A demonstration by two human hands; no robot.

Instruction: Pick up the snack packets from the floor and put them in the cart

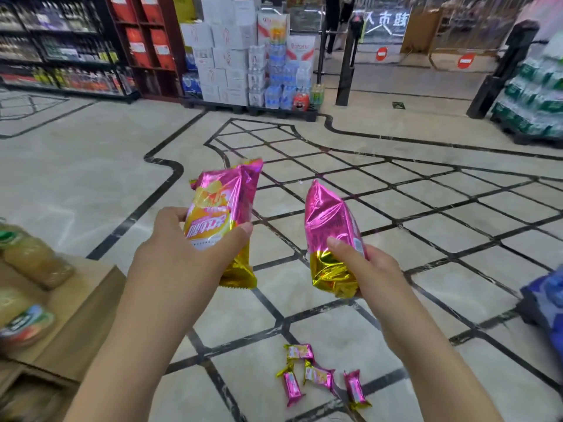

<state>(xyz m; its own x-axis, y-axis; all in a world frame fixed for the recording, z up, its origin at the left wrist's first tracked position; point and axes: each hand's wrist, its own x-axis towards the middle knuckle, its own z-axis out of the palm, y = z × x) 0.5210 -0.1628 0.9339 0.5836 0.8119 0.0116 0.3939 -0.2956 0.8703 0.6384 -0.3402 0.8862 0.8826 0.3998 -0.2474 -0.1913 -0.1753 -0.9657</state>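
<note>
Gripping one pink packet [224, 213] per hand — left hand [182, 257], right hand [374, 269] — both clenched on lower halves; foil looks light, crinkly, slippery, best pinched gently.

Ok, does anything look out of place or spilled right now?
Yes: four small pink packets lie scattered at different angles on the floor, below the hands. The left hand grips a large packet, the right hand a second large packet.

Beige tiled floor [91, 184] with dark inlaid lines; stocked shelves [61, 50] and stacked white boxes [225, 56] behind.
</note>
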